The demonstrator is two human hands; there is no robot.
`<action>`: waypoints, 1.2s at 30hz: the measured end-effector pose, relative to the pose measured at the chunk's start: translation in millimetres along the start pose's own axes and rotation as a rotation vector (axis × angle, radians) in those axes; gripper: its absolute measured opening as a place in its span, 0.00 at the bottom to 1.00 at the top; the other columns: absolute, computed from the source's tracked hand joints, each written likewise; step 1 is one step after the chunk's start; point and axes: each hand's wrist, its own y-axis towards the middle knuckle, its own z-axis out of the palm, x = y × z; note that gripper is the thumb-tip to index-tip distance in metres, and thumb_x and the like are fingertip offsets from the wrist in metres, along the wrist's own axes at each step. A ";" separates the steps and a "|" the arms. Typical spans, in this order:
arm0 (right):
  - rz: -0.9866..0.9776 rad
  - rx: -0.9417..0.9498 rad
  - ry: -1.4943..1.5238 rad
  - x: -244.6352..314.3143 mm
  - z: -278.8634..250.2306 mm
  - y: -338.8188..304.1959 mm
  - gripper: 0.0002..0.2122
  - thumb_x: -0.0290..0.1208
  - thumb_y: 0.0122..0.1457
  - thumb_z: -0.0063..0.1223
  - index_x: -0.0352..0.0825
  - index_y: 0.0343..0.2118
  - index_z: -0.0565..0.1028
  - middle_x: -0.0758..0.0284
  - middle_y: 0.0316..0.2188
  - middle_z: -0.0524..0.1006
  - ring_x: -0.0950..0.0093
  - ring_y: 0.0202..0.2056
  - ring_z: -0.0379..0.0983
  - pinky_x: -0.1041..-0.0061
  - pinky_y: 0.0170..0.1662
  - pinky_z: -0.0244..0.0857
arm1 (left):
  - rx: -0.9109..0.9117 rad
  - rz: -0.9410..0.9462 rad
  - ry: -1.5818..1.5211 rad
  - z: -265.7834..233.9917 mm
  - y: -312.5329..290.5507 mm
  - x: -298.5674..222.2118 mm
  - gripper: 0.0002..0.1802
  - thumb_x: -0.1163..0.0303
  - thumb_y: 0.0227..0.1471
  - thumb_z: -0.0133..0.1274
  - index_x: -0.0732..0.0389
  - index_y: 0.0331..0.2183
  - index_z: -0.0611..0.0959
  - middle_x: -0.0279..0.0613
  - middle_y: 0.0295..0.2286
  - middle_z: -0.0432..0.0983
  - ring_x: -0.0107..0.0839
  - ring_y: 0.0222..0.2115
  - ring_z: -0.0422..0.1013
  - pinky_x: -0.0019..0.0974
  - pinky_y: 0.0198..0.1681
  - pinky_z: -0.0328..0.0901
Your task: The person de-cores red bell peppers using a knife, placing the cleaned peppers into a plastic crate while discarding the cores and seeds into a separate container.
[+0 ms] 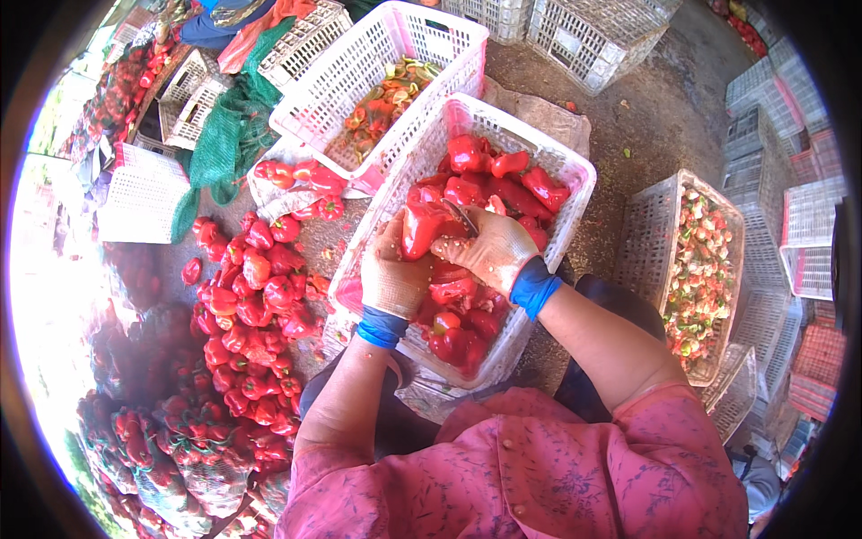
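Observation:
Both my hands wear pale, stained gloves with blue bands at the wrists. My left hand (395, 277) is closed around a red bell pepper (422, 230), holding it above a white plastic crate (528, 135). From the other side my right hand (496, 250) meets the pepper, its fingers closed on what looks like a small dark-bladed knife (461, 218). The blade lies at the pepper's right side; the handle is hidden in the glove. Red peppers (467, 346), several cut open, lie in the crate under my hands.
Loose red peppers (256, 301) are heaped on the floor at left, with net sacks of peppers (202, 449) nearer. Beyond my crate stands another crate (310, 121) with trimmings. At right, a crate (648, 229) holds pepper cores. Stacked crates (763, 166) line the far right.

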 end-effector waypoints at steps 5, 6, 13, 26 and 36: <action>-0.068 -0.073 -0.461 -0.2 -5.3 -1.5 0.17 0.39 0.54 0.63 0.32 0.41 0.77 0.62 0.35 0.80 0.68 0.34 0.75 0.68 0.39 0.71 | -0.069 -0.161 -0.255 6.2 -1.3 -9.0 0.27 0.79 0.41 0.59 0.62 0.48 0.79 0.45 0.38 0.80 0.36 0.38 0.77 0.36 0.43 0.70; 0.063 -0.073 -0.277 6.8 -5.5 -5.7 0.17 0.39 0.54 0.63 0.32 0.41 0.78 0.63 0.35 0.80 0.69 0.32 0.75 0.69 0.36 0.71 | -0.091 -0.164 -0.285 7.3 -3.4 -8.3 0.26 0.79 0.41 0.59 0.63 0.48 0.79 0.45 0.38 0.80 0.36 0.38 0.77 0.36 0.43 0.70; 0.286 -0.144 0.061 21.5 -14.8 -14.1 0.14 0.39 0.55 0.61 0.33 0.37 0.80 0.66 0.34 0.78 0.77 0.18 0.69 0.75 0.16 0.64 | -0.105 -0.071 -0.201 3.8 1.2 -16.4 0.26 0.84 0.43 0.56 0.64 0.48 0.78 0.39 0.40 0.80 0.29 0.38 0.76 0.32 0.42 0.71; -0.321 -0.128 -1.205 28.1 3.0 -18.9 0.20 0.39 0.47 0.64 0.41 0.44 0.75 0.62 0.34 0.80 0.61 0.39 0.76 0.59 0.52 0.65 | -0.054 -0.200 -0.104 14.7 0.5 -23.0 0.28 0.83 0.42 0.56 0.66 0.50 0.77 0.40 0.39 0.80 0.26 0.37 0.75 0.30 0.41 0.71; -0.239 -0.097 -0.485 5.6 -11.5 -4.2 0.26 0.33 0.48 0.66 0.34 0.51 0.70 0.65 0.35 0.79 0.70 0.36 0.77 0.67 0.52 0.66 | -0.003 -0.521 -0.590 -3.0 0.0 -27.8 0.26 0.85 0.44 0.57 0.69 0.49 0.77 0.43 0.37 0.80 0.30 0.34 0.76 0.33 0.36 0.73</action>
